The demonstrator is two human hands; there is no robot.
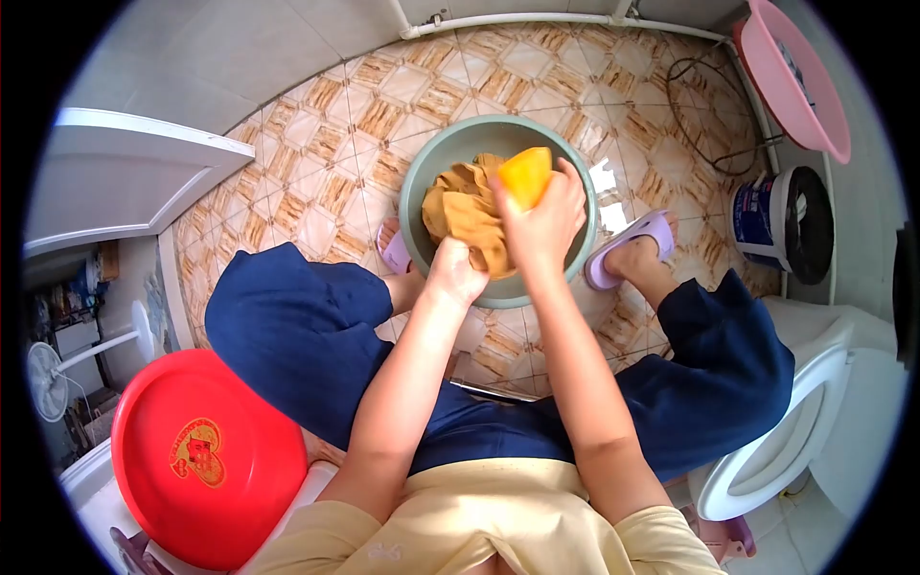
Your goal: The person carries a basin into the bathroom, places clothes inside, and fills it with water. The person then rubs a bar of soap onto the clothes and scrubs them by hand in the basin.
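Observation:
A green-grey basin (415,172) stands on the floor between my feet with a crumpled tan-brown garment (470,213) in it. My left hand (456,272) is closed on the near edge of the cloth, low over the basin's near side. In my right hand (548,218) is a yellow bar of soap (525,176), slightly blurred, gripped between thumb and fingers. The soap is right over the cloth, toward the basin's right side. Part of the garment is hidden behind my hands.
A red basin (211,460) is at the lower left, near a white door (144,182). On the right are a toilet (767,460), a dark bucket (781,225) and a pink basin (795,81). A hose (682,115) lies on the tiled floor (383,115).

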